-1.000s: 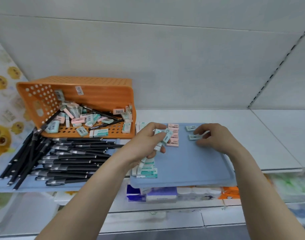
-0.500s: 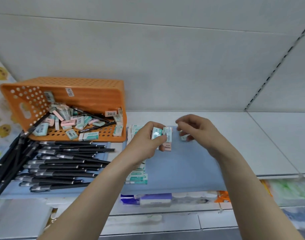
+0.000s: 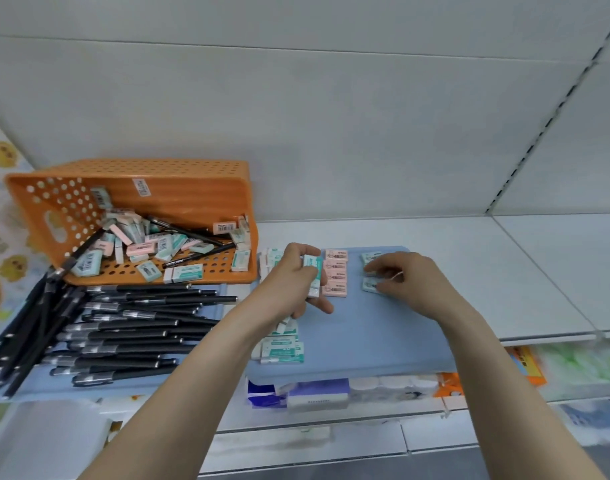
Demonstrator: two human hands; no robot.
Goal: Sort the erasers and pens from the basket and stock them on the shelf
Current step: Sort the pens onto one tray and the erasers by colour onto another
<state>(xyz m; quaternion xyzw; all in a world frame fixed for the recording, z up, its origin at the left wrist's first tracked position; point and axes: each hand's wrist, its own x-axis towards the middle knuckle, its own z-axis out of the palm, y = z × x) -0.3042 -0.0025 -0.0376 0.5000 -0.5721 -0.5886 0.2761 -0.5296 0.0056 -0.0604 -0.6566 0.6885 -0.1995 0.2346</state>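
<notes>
Sorting partly done, erasers in both hands.
Left hand grips a clutch of mint erasers; right hand pinches one mint eraser down onto the blue tray, right of the pink eraser row. Black pens lie sorted at the left. Judged about half done: many erasers and a few pens lie in the tipped orange basket on the shelf.

Left hand curled in a grip, right hand palm-down, pinching low
</notes>
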